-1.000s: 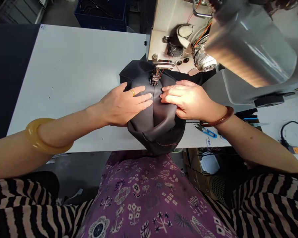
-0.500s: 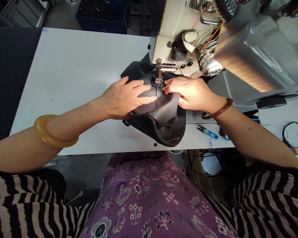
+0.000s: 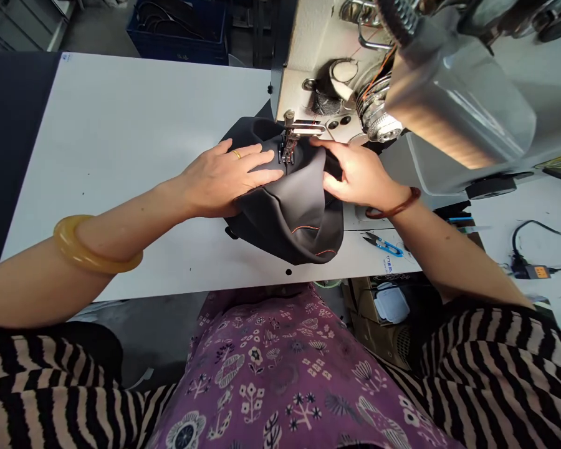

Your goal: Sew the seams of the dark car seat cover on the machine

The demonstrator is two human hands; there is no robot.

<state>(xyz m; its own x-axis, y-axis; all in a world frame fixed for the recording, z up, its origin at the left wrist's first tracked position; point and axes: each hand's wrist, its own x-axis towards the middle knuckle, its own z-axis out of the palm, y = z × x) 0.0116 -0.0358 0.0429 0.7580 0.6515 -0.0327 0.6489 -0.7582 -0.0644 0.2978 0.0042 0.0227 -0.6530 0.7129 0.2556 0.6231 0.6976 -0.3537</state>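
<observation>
A black leather piece (image 3: 294,215) with orange stitching lies under the presser foot (image 3: 287,146) of a white sewing machine (image 3: 346,75). My left hand (image 3: 224,178), with a gold ring, lies flat on the leather just left of the foot, fingers stretched out and pressing down. To the right of the foot, my right hand (image 3: 355,174) pinches a fold of the same piece. The near part of the leather hangs toward the table's front edge.
The white table (image 3: 135,143) stretches to the left. Blue-handled thread snips (image 3: 386,244) lie right of the leather. A black cable and plug (image 3: 528,269) sit at the far right. A blue crate (image 3: 177,28) stands behind the table. Boxes sit under the table.
The leather has fed further back through the machine, showing more orange seam at the front. My right hand went from lying flat to pinching the leather's right side. My left hand stayed flat.
</observation>
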